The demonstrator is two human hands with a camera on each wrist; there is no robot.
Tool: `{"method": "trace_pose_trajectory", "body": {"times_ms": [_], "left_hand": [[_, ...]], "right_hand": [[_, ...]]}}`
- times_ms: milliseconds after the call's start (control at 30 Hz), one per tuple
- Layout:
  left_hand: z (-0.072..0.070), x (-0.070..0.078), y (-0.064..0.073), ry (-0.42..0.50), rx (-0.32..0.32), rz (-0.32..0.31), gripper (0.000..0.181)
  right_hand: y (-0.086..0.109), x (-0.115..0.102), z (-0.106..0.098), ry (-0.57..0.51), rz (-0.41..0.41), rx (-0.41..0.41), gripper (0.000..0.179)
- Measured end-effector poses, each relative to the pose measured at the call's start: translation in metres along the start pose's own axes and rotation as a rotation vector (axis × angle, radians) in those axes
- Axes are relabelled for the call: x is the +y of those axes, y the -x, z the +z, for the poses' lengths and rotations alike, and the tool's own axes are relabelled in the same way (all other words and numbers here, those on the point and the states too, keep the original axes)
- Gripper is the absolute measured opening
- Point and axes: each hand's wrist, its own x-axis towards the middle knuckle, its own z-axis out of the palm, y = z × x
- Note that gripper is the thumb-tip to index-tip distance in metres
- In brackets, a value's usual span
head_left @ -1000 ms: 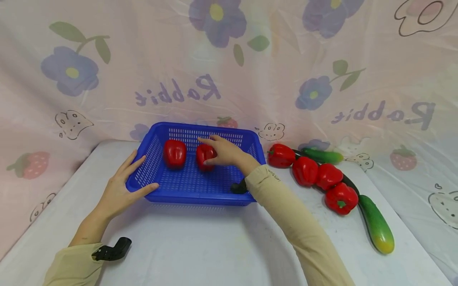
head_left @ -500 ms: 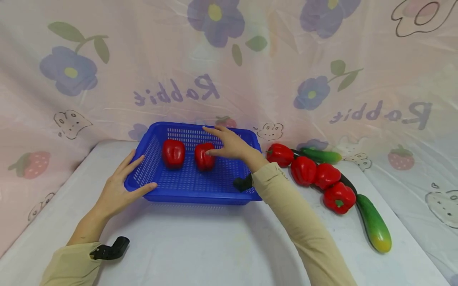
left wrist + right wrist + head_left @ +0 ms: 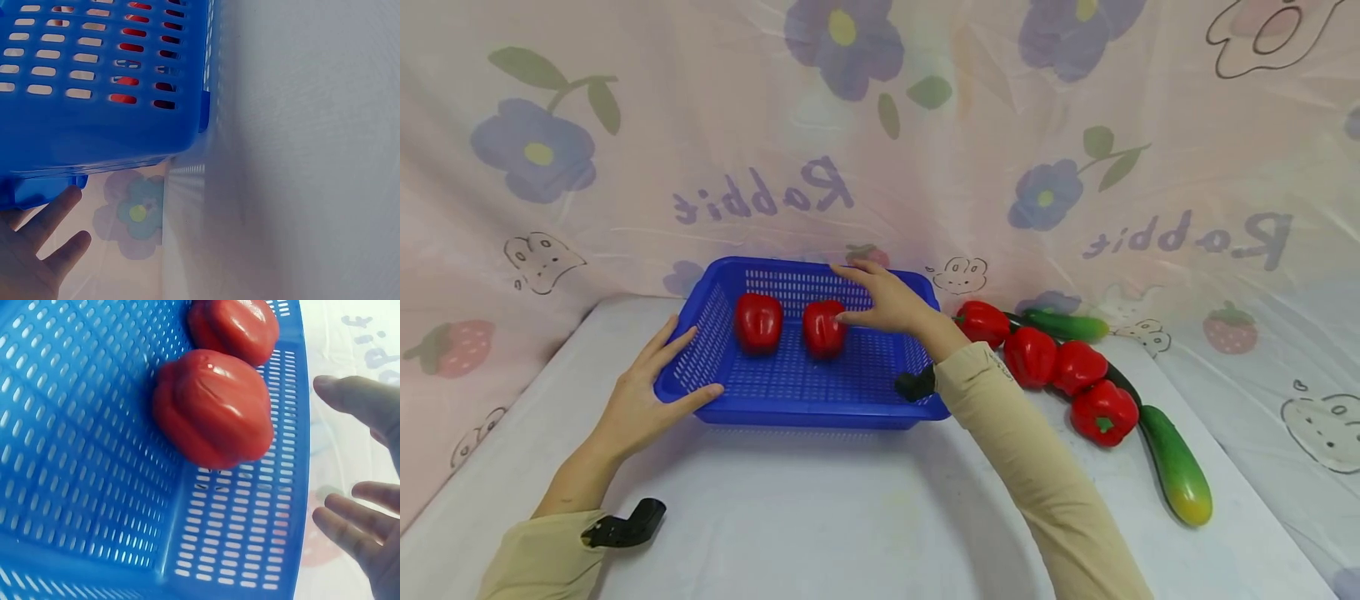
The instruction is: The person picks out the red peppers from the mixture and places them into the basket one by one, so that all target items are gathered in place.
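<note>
A blue slotted plastic basket [image 3: 820, 408] stands on the table with two red bell peppers inside. The left bell pepper [image 3: 758, 323] lies near the basket's back left; the other bell pepper [image 3: 824, 330] lies just right of it. My left hand [image 3: 647, 396] is at the basket's left end, fingers spread along the rim and thumb over the front corner. In the right wrist view the nearer pepper [image 3: 215, 409] shows with nothing gripping it. My right hand [image 3: 887, 304] hovers over the basket's back right part, fingers and thumb spread apart, holding nothing.
Several more red bell peppers [image 3: 1103, 412] lie on the table right of the basket, with a green cucumber [image 3: 1176, 467] in front and another cucumber [image 3: 1063, 324] behind. A patterned cloth [image 3: 880, 150] hangs behind the table. A black wrist camera [image 3: 625, 525] sits on the left sleeve.
My right hand has let go of the right-hand pepper in the basket and lifted away to the right and back. My left hand stays at the basket's left end.
</note>
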Motion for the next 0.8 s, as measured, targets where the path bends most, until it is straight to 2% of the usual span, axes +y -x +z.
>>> {"method": "trace_pose_trajectory", "body": {"times_ms": [333, 800], "left_hand": [[0.000, -0.001, 0.001, 0.008, 0.000, -0.002, 0.084], [0.001, -0.003, 0.000, 0.017, -0.006, 0.002, 0.084]], "right_hand": [[0.009, 0.008, -0.007, 0.001, 0.027, 0.027, 0.074], [0.018, 0.021, -0.016, -0.018, 0.043, 0.025, 0.072]]}}
